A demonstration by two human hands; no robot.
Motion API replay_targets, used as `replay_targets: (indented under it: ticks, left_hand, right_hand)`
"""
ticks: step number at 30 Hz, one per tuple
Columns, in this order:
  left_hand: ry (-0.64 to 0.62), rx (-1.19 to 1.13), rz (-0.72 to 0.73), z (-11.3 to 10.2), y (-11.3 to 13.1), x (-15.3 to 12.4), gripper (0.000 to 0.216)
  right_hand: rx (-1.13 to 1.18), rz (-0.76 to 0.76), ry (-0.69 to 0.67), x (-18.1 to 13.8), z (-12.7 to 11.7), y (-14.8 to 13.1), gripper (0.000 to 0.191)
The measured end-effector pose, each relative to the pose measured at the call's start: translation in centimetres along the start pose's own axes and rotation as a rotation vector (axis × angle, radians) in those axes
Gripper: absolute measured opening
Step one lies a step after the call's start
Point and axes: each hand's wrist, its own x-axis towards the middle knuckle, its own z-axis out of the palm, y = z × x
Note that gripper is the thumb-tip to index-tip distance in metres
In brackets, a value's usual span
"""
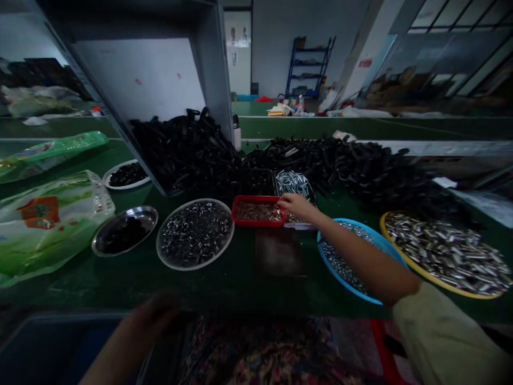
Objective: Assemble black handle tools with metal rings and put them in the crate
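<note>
My right hand (298, 206) reaches forward over the right end of a red tray (259, 223) of thin copper-coloured pins and a white tray (300, 226) of small brass-coloured parts. Its fingers are bent and close together; whatever is at their tips is too small to make out. Just behind it lie silvery pins (293, 182) in another tray. In front of the trays a dark square plate (279, 252) rests on the green table. My left hand (154, 315) is low at the table's front edge, dark and smeared by motion, so its fingers do not show clearly.
A tilted grey crate (226, 80) spills black parts (192, 149) at the back. Around me are a bowl (230, 235) of shiny curved pieces, a steel dish (152, 216), a blue basin (325, 262) under my right forearm, and a yellow-rimmed basin (425, 274) of metal pieces.
</note>
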Motion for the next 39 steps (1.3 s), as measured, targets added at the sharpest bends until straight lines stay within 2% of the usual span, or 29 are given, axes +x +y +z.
replay_targets:
  ticks: [3, 4, 7, 9, 12, 15, 19, 22, 24, 26, 28, 30, 31, 33, 35, 37, 39]
  left_hand:
    - [-0.044, -0.083, 0.224, -0.8, 8.3, 9.0, 0.028]
    - [-0.068, -0.088, 0.313, -0.3, 11.5, 12.8, 0.028]
    - [-0.115, -0.036, 0.353, 3.1, 19.6, 23.2, 0.025]
    - [-0.162, 0.016, 0.338, 6.0, 22.7, 27.6, 0.022]
    - [-0.213, 0.086, 0.301, 9.5, 23.8, 30.0, 0.022]
    - [-0.221, 0.100, 0.269, 10.8, 23.0, 30.0, 0.025]
    - [-0.190, 0.008, 0.246, 10.6, 22.1, 29.9, 0.023]
    - [-0.137, -0.142, 0.251, 9.8, 21.4, 29.6, 0.028]
    - [-0.091, -0.269, 0.250, 9.3, 21.0, 28.6, 0.030]
    - [-0.054, -0.398, 0.242, 8.8, 20.7, 26.6, 0.034]
    - [-0.047, -0.506, 0.247, 8.7, 20.5, 23.4, 0.036]
    - [-0.130, -0.756, 0.240, 9.1, 20.4, 19.5, 0.033]
    - [-0.207, -0.962, 0.212, 9.4, 20.3, 17.4, 0.030]
    - [-0.358, -1.386, 0.099, 10.2, 19.9, 13.8, 0.022]
    - [-0.416, -1.642, -0.026, 11.0, 19.4, 11.1, 0.020]
    - [-0.405, -1.700, -0.079, 11.5, 18.7, 9.5, 0.021]
    - [-0.384, -1.680, -0.076, 11.7, 17.9, 8.6, 0.022]
  right_hand:
    - [-0.073, 0.172, 0.126, 5.0, -1.4, 5.2, 0.022]
    - [-0.092, 0.214, 0.146, 6.3, -1.3, 6.3, 0.022]
    - [-0.130, 0.292, 0.171, 9.3, 0.3, 7.9, 0.022]
    - [-0.143, 0.308, 0.170, 10.7, 1.5, 8.4, 0.023]
    - [-0.142, 0.304, 0.174, 11.9, 2.5, 9.0, 0.024]
    - [-0.119, 0.293, 0.189, 12.1, 2.4, 9.5, 0.023]
    - [-0.054, 0.270, 0.233, 10.7, 1.0, 9.9, 0.026]
    - [0.010, 0.241, 0.260, 8.3, -0.2, 9.4, 0.026]
    - [0.114, 0.167, 0.332, 5.7, -0.4, 8.3, 0.020]
    - [0.303, 0.055, 0.419, 2.7, 0.0, 6.7, 0.014]
    - [0.522, -0.033, 0.445, -0.5, 1.0, 5.0, 0.015]
    - [0.694, -0.035, 0.414, -3.2, 2.6, 3.4, 0.019]
    - [0.749, -0.018, 0.393, -4.3, 3.4, 2.8, 0.020]
    - [0.759, 0.021, 0.349, -5.8, 5.0, 2.2, 0.019]
    - [0.667, 0.031, 0.287, -6.7, 6.4, 2.0, 0.015]
    - [0.572, 0.018, 0.217, -7.1, 7.4, 2.2, 0.012]
    - [0.507, 0.003, 0.151, -7.5, 8.2, 2.5, 0.020]
